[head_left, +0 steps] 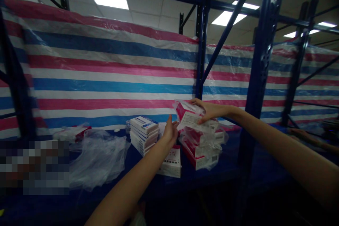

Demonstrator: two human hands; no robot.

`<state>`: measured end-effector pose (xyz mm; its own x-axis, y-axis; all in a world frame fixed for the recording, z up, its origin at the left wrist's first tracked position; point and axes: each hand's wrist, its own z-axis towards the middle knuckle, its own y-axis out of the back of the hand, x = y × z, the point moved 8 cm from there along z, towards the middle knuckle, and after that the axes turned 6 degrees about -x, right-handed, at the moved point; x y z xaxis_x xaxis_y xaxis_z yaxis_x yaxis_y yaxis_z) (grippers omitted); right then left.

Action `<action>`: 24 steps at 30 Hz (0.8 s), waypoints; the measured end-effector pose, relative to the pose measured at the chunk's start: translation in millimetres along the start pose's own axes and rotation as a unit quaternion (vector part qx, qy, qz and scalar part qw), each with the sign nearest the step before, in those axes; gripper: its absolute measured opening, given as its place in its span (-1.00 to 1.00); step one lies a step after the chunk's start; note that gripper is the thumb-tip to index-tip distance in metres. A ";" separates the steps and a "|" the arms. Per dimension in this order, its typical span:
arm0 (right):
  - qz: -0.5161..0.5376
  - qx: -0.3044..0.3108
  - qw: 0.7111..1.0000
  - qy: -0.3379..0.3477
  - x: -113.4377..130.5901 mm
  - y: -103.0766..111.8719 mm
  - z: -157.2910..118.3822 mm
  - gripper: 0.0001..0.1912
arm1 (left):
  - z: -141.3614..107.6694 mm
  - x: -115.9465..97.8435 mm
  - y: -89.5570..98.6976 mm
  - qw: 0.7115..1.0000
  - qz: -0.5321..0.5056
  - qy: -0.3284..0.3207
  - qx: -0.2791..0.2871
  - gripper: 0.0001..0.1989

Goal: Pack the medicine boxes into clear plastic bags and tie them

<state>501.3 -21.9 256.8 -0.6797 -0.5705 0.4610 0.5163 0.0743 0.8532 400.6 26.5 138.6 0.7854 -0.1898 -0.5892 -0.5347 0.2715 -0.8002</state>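
Observation:
My right hand [205, 109] is closed round a red and white box [192, 118] in clear plastic wrap, at the top of a pile. Under it sit more wrapped red and white boxes [200, 157], stacked on the blue shelf. My left hand [171, 130] is just left of the pile, thumb raised and fingers apart, holding nothing that I can see. Below that hand lies a white box [172, 164] with a red edge, partly covered by my forearm. Left of my wrist stands a stack of white and blue boxes [144, 132].
Crumpled clear plastic bags [99, 159] lie on the left of the shelf, near another wrapped red and white box [83, 132]. A blue rack post [261, 74] rises beside my right forearm. Behind the shelf hangs a striped plastic sheet [113, 86]. Another person's arm [307, 137] shows at far right.

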 end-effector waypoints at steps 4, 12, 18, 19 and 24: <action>0.043 0.021 0.995 0.091 71.0 -16.7 8.8 -0.06 | -64.3 -34.9 -14.4 0.999 -0.030 0.012 0.033 -0.56; 0.034 0.033 0.975 0.215 169.4 -112.9 60.1 -0.04 | -184.1 -127.7 36.1 0.998 -0.034 -0.044 -0.040 -0.47; 0.048 0.104 0.962 0.246 211.6 -215.2 106.0 -0.06 | -226.8 -171.0 127.1 0.984 -0.013 -0.072 -0.163 -0.59; 0.046 0.118 0.962 0.243 214.3 -232.3 113.7 -0.06 | -231.1 -176.8 143.0 0.980 -0.013 -0.081 -0.180 -0.61; 0.022 0.136 0.971 0.195 208.7 -292.4 149.0 -0.01 | -244.3 -189.7 217.4 0.965 -0.009 -0.120 -0.234 -0.63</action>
<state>130.8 -40.7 139.9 -0.3832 -0.8247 0.4160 0.3479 0.2884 0.8921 59.2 -108.9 49.0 0.8148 0.0493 -0.5777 -0.5591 -0.1966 -0.8054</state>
